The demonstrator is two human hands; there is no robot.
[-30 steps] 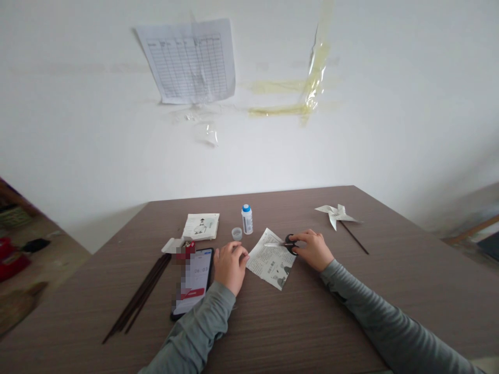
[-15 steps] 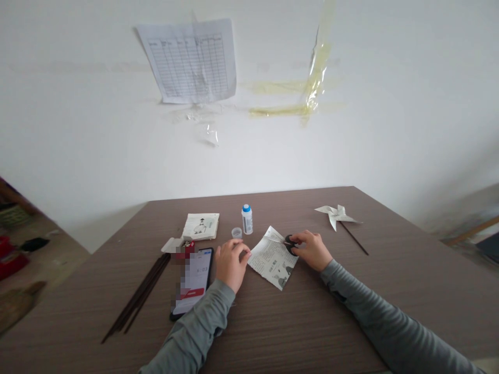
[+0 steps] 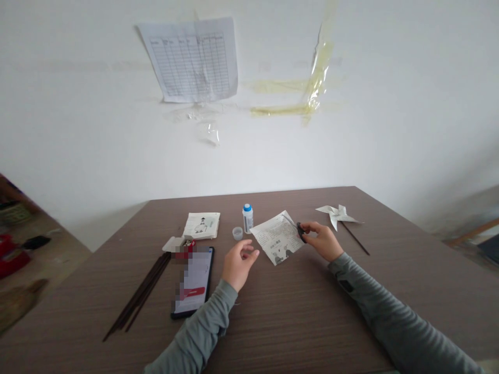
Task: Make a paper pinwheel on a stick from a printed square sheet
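Observation:
My right hand [image 3: 322,240] grips black-handled scissors [image 3: 301,232], its fingers around the handles. The blades lie over or in a square printed sheet of paper [image 3: 276,238], at its upper right part; whether they are in a cut I cannot tell. Left of the sheet, my left hand [image 3: 238,264] holds nothing, with fingers curved and apart from the thumb, clear of the paper. Beyond that hand stand a small clear cup [image 3: 237,234] and a white bottle with a blue cap [image 3: 248,219].
A paper pinwheel [image 3: 338,215] on a dark stick lies at right. To the left are a stack of printed paper squares [image 3: 201,225], a small red box [image 3: 184,248], several dark sticks [image 3: 141,291] and a phone [image 3: 197,278]. A white wall [image 3: 273,161] borders the table's back.
The paper has turned and moved up and to the right along with the scissors. My left hand has come away from the paper's edge, and its fingers have opened.

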